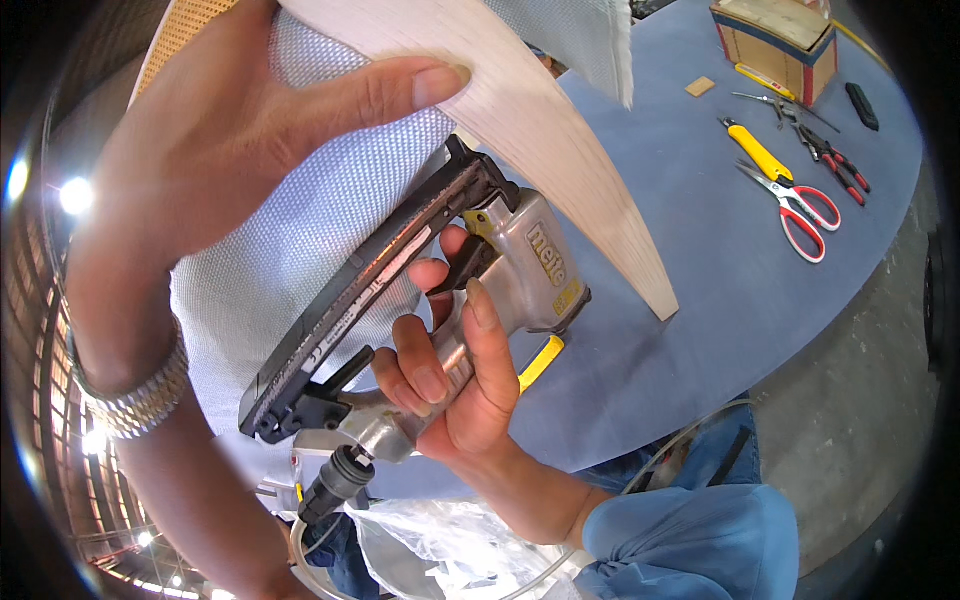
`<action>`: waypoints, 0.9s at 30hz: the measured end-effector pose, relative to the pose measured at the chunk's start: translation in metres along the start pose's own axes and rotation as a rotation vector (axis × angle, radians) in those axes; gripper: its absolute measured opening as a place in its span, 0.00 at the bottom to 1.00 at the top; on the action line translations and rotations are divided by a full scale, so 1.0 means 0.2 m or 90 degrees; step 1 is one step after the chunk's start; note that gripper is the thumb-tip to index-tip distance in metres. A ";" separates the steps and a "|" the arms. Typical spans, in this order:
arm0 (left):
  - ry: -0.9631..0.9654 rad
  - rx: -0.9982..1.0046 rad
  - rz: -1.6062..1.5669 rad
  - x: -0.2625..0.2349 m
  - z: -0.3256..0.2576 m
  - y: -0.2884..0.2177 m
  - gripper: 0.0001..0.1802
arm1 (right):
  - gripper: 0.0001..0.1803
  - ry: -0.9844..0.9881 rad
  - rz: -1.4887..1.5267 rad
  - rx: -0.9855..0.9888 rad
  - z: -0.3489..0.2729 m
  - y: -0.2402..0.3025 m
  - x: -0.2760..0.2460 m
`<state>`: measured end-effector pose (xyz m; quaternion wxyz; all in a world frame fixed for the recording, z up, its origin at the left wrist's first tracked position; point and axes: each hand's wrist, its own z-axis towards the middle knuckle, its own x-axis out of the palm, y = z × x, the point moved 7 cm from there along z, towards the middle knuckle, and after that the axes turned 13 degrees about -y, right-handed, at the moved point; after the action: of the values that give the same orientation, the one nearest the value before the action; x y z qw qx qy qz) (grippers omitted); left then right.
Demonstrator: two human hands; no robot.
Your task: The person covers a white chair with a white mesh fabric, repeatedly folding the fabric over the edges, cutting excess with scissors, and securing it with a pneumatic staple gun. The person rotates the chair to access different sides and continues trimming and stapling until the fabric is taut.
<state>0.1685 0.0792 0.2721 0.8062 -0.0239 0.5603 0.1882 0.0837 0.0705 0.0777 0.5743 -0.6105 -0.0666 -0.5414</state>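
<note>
My right hand is wrapped round the handle of a silver and black pneumatic staple gun, with fingers at its trigger. The gun's nose points up at a pale, curved, tapering wooden leg and touches or nearly touches the grey-white woven fabric beside it. My left hand, with a metal band on its wrist, grips the wooden piece from the upper left. Its thumb presses on the wood; its other fingers are out of sight. Tan cane webbing shows behind this hand.
On the blue-grey table lie red-handled scissors, a yellow-handled tool, pliers and a black object. A cardboard box stands far right. An air hose hangs from the gun near clear plastic sheeting.
</note>
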 end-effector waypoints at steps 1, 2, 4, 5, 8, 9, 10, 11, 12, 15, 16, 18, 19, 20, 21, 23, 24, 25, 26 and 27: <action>0.007 0.007 -0.001 -0.01 -0.01 0.00 0.41 | 0.24 0.002 -0.020 -0.016 -0.01 -0.01 -0.01; 0.012 0.020 -0.004 -0.01 0.00 0.00 0.41 | 0.23 0.005 -0.048 -0.044 -0.01 0.00 0.00; 0.030 -0.003 -0.021 -0.01 0.00 0.01 0.42 | 0.22 0.007 -0.101 -0.099 -0.02 0.01 0.01; 0.040 -0.034 -0.037 0.00 -0.01 0.00 0.42 | 0.22 0.002 -0.111 -0.111 -0.02 0.01 0.02; 0.058 -0.055 -0.087 0.02 0.00 -0.01 0.42 | 0.22 -0.027 -0.106 -0.124 -0.03 0.02 0.06; 0.062 -0.049 -0.105 0.02 0.01 -0.01 0.41 | 0.23 -0.043 -0.083 -0.116 -0.03 0.03 0.06; 0.060 -0.053 -0.120 0.03 0.02 -0.02 0.42 | 0.23 -0.058 -0.061 -0.108 -0.03 0.04 0.06; 0.057 -0.063 -0.133 0.03 0.01 -0.02 0.42 | 0.23 -0.061 -0.057 -0.102 -0.04 0.04 0.07; 0.054 -0.071 -0.145 0.02 0.00 -0.02 0.42 | 0.22 -0.063 -0.054 -0.095 -0.05 0.03 0.08; 0.027 -0.034 -0.078 0.00 0.00 -0.04 0.44 | 0.21 -0.087 -0.105 -0.097 -0.05 0.01 0.11; 0.023 -0.023 -0.019 -0.01 0.01 -0.04 0.45 | 0.21 -0.098 -0.132 -0.101 -0.05 0.01 0.11; 0.017 -0.005 0.103 -0.03 0.02 -0.02 0.46 | 0.21 -0.118 -0.133 -0.098 -0.06 0.01 0.13; 0.000 0.013 0.088 -0.04 0.01 -0.03 0.47 | 0.21 -0.129 -0.133 -0.096 -0.07 0.01 0.14; -0.019 0.033 0.075 -0.05 0.01 -0.05 0.47 | 0.21 -0.132 -0.127 -0.089 -0.07 0.00 0.15; -0.037 0.053 0.062 -0.06 0.01 -0.06 0.47 | 0.21 -0.136 -0.121 -0.082 -0.07 0.00 0.15; -0.050 0.079 0.027 -0.06 0.02 -0.04 0.47 | 0.21 -0.136 -0.101 -0.066 -0.07 -0.01 0.14; -0.056 0.092 0.009 -0.05 0.02 -0.04 0.47 | 0.21 -0.133 -0.087 -0.057 -0.07 -0.02 0.13; -0.056 0.077 0.007 -0.05 0.02 -0.03 0.47 | 0.21 -0.131 -0.073 -0.047 -0.06 -0.02 0.11; -0.055 0.064 0.009 -0.05 0.02 -0.04 0.48 | 0.21 -0.113 -0.063 -0.043 -0.05 -0.02 0.11; -0.053 0.050 0.011 -0.06 0.03 -0.04 0.48 | 0.21 -0.096 -0.053 -0.040 -0.04 -0.02 0.11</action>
<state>0.1721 0.0701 0.2834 0.8277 0.0208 0.5332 0.1738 0.0841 0.0534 0.0938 0.5251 -0.6639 -0.1184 -0.5191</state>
